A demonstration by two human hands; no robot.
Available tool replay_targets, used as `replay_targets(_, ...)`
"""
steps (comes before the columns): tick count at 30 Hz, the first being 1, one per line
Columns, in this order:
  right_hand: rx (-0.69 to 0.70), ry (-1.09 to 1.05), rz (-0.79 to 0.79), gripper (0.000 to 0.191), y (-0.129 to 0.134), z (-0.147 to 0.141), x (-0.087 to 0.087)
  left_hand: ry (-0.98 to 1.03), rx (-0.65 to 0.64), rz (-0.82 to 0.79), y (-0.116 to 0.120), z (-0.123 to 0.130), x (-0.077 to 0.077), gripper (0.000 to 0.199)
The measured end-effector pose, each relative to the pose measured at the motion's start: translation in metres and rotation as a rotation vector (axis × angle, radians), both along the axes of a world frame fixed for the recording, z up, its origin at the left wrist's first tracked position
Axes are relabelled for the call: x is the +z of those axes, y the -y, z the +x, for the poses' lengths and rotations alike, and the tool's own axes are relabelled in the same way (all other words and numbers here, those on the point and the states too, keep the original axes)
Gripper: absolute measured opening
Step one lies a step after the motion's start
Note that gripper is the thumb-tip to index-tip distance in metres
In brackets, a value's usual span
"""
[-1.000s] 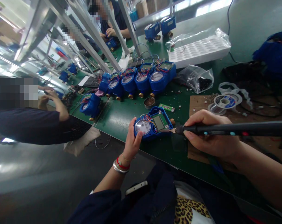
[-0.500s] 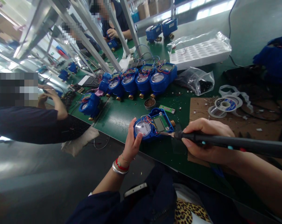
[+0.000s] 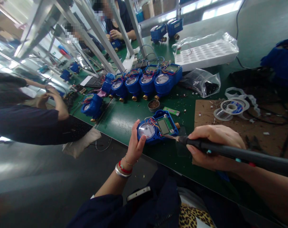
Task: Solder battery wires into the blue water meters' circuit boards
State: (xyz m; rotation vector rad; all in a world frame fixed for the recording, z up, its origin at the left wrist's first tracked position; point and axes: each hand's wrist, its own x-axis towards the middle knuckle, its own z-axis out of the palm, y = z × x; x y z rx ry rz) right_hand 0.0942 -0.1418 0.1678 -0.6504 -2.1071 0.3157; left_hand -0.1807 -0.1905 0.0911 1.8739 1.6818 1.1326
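A blue water meter (image 3: 153, 143) lies on the green bench with its housing uncovered, showing a round dial, a grey display on a green circuit board (image 3: 169, 123) and thin coloured wires (image 3: 151, 121). My left hand (image 3: 135, 142) is closed on the meter's left end, thumb beside the dial. My right hand (image 3: 214, 139) grips a black soldering iron (image 3: 206, 145) with teal and red marks along its handle. Its metal tip reaches the meter's near edge, just below the display; whether it touches is too small to tell.
Several blue meters (image 3: 146, 82) stand in a row behind. A small cup (image 3: 153, 105), a green strip (image 3: 171, 111), a solder spool (image 3: 232, 107) on cardboard (image 3: 206, 110), a plastic bag (image 3: 201, 82) and a white foam tray (image 3: 206, 57) surround the work. Co-workers sit left and beyond.
The view has shifted slightly. My right hand and the soldering iron's rear have tilted a little lower, while the tip stays at the meter's near edge. My left hand keeps its hold.
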Motion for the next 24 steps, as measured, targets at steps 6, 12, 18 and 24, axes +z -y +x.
replay_targets(6,-0.003,0.005,0.011,0.015,0.0003,-0.0007,0.0016,0.007,0.01,0.004,0.0001,0.0004,-0.0005,0.059)
replay_targets(12,-0.004,0.025,-0.055,0.017,0.0013,-0.0006,0.0045,-0.003,0.01,0.002,0.0004,-0.0004,-0.002,0.059)
replay_targets(18,-0.002,0.013,-0.085,0.014,0.0009,-0.0003,0.0044,-0.007,0.005,0.011,0.0009,-0.0004,-0.0026,0.059)
replay_targets(24,-0.003,0.01,-0.082,0.014,0.0013,-0.0007,0.0039,-0.014,0.009,0.016,0.0006,0.0002,-0.0021,0.059)
